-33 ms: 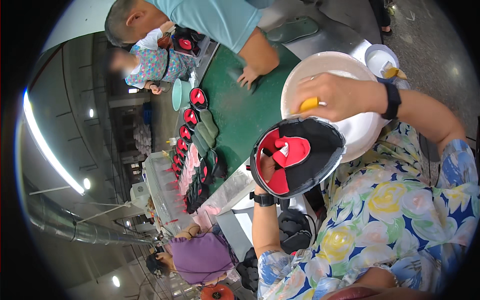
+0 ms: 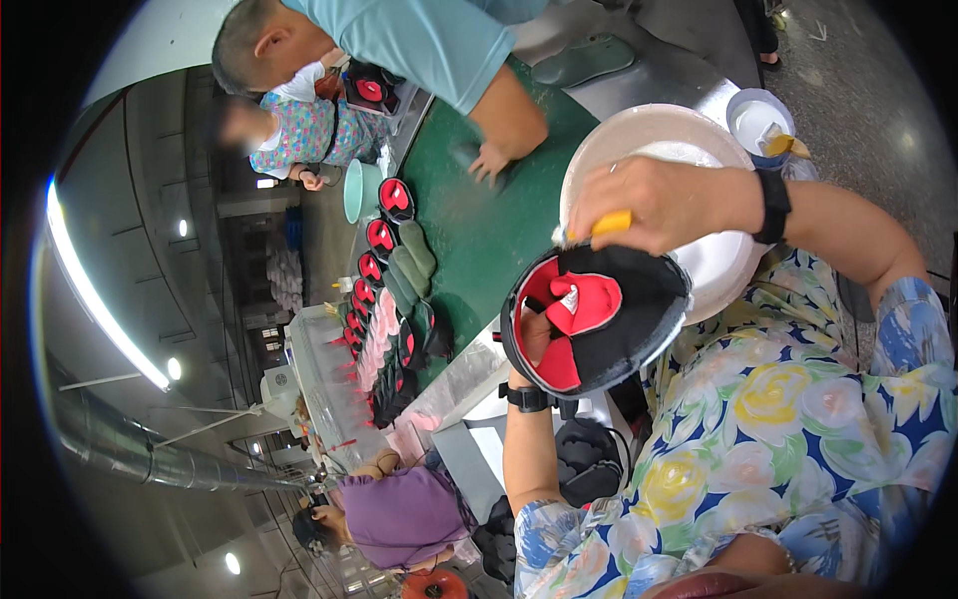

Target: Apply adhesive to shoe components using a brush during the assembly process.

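Observation:
A black shoe upper point(image 2: 639, 319) with red lining is tilted so its open underside faces me, with a whitish coat along its edge. My left hand point(image 2: 536, 337) grips it at the red end, the fingers partly hidden by the upper. In my right hand point(image 2: 649, 205) is a yellow-handled brush point(image 2: 612, 223), its tip at the upper's far edge. Just beyond and under my right hand stands a pale pink basin point(image 2: 589, 150) with white liquid in it.
A small tub point(image 2: 743, 100) with another brush point(image 2: 783, 146) stands right of the basin. Across the green table point(image 2: 449, 225), a co-worker's hand point(image 2: 489, 162) reaches in. Black-and-red uppers point(image 2: 381, 236) and green soles point(image 2: 417, 250) line the conveyor's left. Black pieces point(image 2: 587, 454) lie near my left forearm.
My right hand and the brush have shifted slightly left and toward me along the upper's edge. The upper has tilted a little. The co-worker's arm has moved slightly left.

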{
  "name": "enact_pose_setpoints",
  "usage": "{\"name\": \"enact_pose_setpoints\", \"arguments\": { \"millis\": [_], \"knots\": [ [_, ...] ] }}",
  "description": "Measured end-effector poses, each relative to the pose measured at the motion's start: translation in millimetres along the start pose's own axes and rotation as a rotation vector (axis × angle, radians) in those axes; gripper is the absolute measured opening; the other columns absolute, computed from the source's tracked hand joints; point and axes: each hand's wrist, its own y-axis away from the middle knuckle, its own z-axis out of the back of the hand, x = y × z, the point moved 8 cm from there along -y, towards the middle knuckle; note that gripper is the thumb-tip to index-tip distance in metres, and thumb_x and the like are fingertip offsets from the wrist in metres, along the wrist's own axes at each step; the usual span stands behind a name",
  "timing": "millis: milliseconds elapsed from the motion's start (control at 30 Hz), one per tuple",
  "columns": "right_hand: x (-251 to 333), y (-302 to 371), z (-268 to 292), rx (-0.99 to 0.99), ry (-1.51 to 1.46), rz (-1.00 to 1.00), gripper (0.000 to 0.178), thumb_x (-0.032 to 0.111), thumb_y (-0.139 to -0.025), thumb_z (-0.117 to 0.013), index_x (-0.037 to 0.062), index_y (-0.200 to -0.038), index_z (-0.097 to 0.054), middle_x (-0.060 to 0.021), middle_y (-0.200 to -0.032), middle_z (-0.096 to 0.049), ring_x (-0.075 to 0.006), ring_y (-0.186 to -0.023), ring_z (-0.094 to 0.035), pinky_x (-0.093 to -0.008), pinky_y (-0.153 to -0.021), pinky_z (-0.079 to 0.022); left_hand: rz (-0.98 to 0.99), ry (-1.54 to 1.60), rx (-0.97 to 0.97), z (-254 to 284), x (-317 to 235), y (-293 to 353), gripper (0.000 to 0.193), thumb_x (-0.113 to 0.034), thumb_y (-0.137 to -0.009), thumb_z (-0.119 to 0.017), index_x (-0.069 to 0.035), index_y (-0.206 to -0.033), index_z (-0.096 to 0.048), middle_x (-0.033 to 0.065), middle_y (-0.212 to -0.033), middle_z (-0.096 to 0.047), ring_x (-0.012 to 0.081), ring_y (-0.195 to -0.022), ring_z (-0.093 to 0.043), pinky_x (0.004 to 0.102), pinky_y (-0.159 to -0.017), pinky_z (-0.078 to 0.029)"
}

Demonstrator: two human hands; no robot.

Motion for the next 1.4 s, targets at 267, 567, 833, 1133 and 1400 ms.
{"name": "enact_pose_setpoints", "arguments": {
  "millis": [267, 567, 833, 1133, 1400],
  "knots": [
    [-8.4, 16.5, -12.0, 0.383, 0.157, -0.156, 0.011, 0.001, -0.081, -0.064, 0.0032, -0.090, -0.059, -0.0108, -0.085, -0.063, -0.0298, -0.084, -0.063, -0.0388, -0.078, -0.051, -0.279, -0.075, -0.030, 26.3, -5.2, 3.1, 0.040, 0.002, -0.083, -0.073, 0.000, -0.123, -0.063, 0.0075, -0.116, -0.068, 0.0161, -0.095, -0.067, 0.0321, -0.082, -0.058],
    [-21.2, 21.5, -6.4, 0.277, 0.100, -0.299, 0.014, 0.008, -0.082, -0.068, 0.0026, -0.092, -0.061, -0.0146, -0.092, -0.067, -0.0318, -0.085, -0.065, -0.0392, -0.074, -0.050, -0.346, 0.148, -0.126, 76.8, 27.7, -14.2, 0.035, -0.002, -0.086, -0.071, -0.007, -0.119, -0.064, 0.0072, -0.116, -0.067, 0.0194, -0.097, -0.066, 0.0366, -0.085, -0.056],
    [29.5, 33.1, -23.3, -0.075, -0.188, -0.133, 0.016, 0.006, -0.084, -0.070, 0.0057, -0.098, -0.064, -0.0099, -0.096, -0.067, -0.0268, -0.088, -0.067, -0.0357, -0.077, -0.053, -0.301, 0.355, -0.293, 130.2, 51.6, -37.0, 0.032, -0.004, -0.088, -0.069, -0.007, -0.119, -0.064, 0.0072, -0.114, -0.068, 0.0204, -0.097, -0.066, 0.0362, -0.085, -0.057],
    [3.5, 17.2, -27.1, 0.089, 0.046, -0.088, 0.018, -0.003, -0.081, -0.067, 0.0025, -0.097, -0.063, -0.0118, -0.095, -0.066, -0.0298, -0.088, -0.065, -0.0362, -0.078, -0.052, -0.395, 0.670, -0.550, 195.1, 90.3, -43.9, 0.029, -0.006, -0.090, -0.066, -0.008, -0.118, -0.063, 0.0073, -0.112, -0.068, 0.0215, -0.096, -0.066, 0.0359, -0.085, -0.057],
    [-5.6, 30.1, 3.4, -0.019, -0.033, -0.527, 0.015, -0.007, -0.082, -0.065, 0.0001, -0.096, -0.062, -0.0108, -0.099, -0.065, -0.0207, -0.095, -0.063, -0.0311, -0.087, -0.049, -0.532, 1.037, -0.727, 310.3, 93.1, -36.9, 0.026, -0.008, -0.092, -0.064, -0.008, -0.117, -0.063, 0.0073, -0.110, -0.068, 0.0225, -0.096, -0.066, 0.0356, -0.084, -0.058]
  ]
}}
